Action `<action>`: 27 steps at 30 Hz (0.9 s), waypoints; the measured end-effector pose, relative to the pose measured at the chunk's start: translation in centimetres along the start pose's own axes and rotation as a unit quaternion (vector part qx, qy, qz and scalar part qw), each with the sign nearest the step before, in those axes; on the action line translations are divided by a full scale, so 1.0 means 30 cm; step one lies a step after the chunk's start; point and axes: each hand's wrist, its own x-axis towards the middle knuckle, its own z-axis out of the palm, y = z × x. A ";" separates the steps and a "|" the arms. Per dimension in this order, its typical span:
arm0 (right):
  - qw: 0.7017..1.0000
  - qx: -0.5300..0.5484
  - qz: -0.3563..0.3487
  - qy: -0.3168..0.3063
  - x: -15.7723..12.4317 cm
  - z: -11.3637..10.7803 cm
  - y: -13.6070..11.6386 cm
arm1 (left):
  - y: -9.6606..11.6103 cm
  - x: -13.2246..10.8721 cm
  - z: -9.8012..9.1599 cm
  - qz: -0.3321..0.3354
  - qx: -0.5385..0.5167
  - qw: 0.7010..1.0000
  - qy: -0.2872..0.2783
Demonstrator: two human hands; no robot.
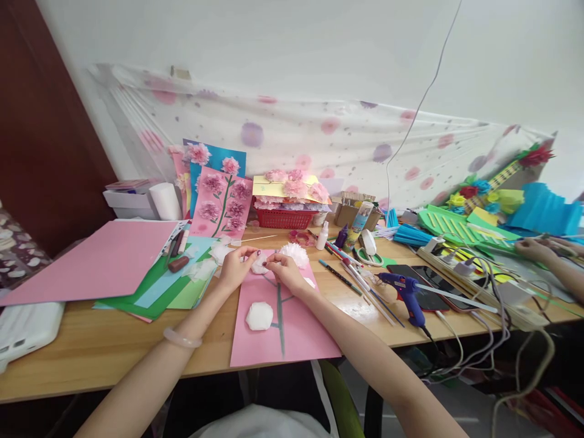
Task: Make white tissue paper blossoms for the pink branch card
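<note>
A pink paper sheet [302, 331] with a painted grey-green stem and branches lies before me at the table's edge. Over its upper left part, my left hand [238, 266] and my right hand [288, 271] pinch a white tissue-paper flower [259, 264] between their fingertips. Whether that flower touches the sheet I cannot tell. Lower on the left sits a flat, round stack of white tissue paper [259, 316]. A fluffed white paper flower [294, 254] is at the sheet's top, just beyond my right hand. My right forearm partly covers another white piece [310, 283].
Pens and brushes [351, 277], a blue glue gun [406, 291] and phones [438, 286] lie to the right, beside a cabled power strip [460, 274]. Coloured paper [100, 255] is stacked left. A red basket [285, 218] stands behind. Another person's hand [531, 250] works far right.
</note>
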 end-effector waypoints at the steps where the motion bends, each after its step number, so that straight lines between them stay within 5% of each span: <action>1: 1.000 0.001 0.001 0.000 0.000 0.000 0.001 | 0.001 -0.001 0.001 0.001 -0.002 1.000 0.000; 27: 0.999 -0.007 0.021 0.031 0.019 0.006 0.037 | -0.006 -0.003 0.000 0.009 0.041 0.996 0.073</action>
